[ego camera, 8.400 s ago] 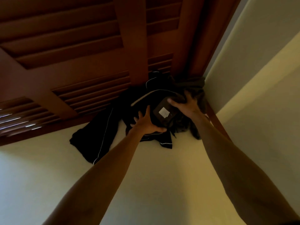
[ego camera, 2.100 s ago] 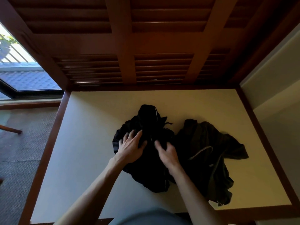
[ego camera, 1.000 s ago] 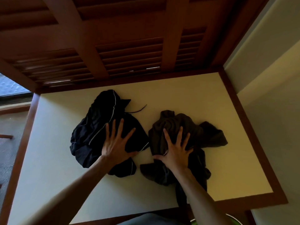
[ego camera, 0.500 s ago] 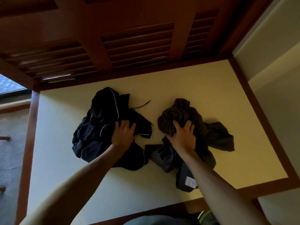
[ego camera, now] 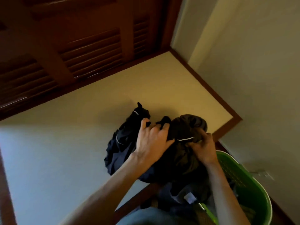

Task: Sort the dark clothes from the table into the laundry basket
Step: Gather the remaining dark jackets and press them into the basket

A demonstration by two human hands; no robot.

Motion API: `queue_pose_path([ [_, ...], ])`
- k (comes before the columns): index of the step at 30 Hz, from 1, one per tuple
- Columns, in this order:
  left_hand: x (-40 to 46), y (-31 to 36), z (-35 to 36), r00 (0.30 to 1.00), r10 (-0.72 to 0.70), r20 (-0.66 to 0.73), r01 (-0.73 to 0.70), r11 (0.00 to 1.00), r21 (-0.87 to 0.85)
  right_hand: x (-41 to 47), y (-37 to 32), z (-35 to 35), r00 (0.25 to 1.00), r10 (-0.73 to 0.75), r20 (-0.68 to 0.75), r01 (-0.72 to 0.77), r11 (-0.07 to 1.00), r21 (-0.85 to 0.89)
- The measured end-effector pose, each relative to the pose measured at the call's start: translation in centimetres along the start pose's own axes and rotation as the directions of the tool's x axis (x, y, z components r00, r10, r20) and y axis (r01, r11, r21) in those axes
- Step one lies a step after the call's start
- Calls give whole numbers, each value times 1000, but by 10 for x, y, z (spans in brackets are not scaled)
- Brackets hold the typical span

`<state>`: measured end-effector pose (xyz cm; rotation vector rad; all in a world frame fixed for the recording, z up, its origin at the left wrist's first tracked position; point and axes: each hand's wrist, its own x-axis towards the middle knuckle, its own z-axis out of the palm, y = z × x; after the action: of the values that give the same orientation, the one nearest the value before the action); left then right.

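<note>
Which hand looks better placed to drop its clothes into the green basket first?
Right. The right hand grips the brownish garment beside the green laundry basket; the left hand is farther off.

No writing can be read anywhere. A small pale tag (ego camera: 189, 197) shows on the dark clothes (ego camera: 180, 159) hanging over the basket (ego camera: 253, 181), but it is too blurred to read.

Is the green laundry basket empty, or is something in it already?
Not empty. Cloth shows inside the green laundry basket, under the dark clothes bunched in both hands. How full, cannot tell.
</note>
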<state>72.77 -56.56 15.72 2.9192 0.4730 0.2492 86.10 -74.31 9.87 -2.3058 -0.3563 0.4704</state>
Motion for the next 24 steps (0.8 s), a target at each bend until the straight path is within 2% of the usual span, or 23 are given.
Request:
queue_pose_path([
  [4, 10, 73, -42, 989, 108, -105, -125, 977, -172, -35, 0, -82, 986, -84, -144, 92, 995, 48],
  [9, 6, 128, -86, 987, 160, -32, -160, 906, -392, -94, 34, -167, 939, -48, -340, 79, 994, 79],
  [12, -9, 164, -104, 983, 181, 4, -160, 877, -453, -128, 73, -206, 924, 5, -381, 39, 994, 106],
  [17, -31, 235, -109, 994, 104, 35, -70, 851, -521, -180, 129, -254, 921, 29, -387, 30, 989, 147],
  [22, -61, 300, -95, 1000, 30, 8, -21, 838, -546, -202, 177, -289, 897, -68, -437, 128, 986, 109],
  [24, -72, 318, -85, 999, 11, 36, 11, 837, -547, -197, 197, -293, 904, -112, -413, 163, 983, 90],
])
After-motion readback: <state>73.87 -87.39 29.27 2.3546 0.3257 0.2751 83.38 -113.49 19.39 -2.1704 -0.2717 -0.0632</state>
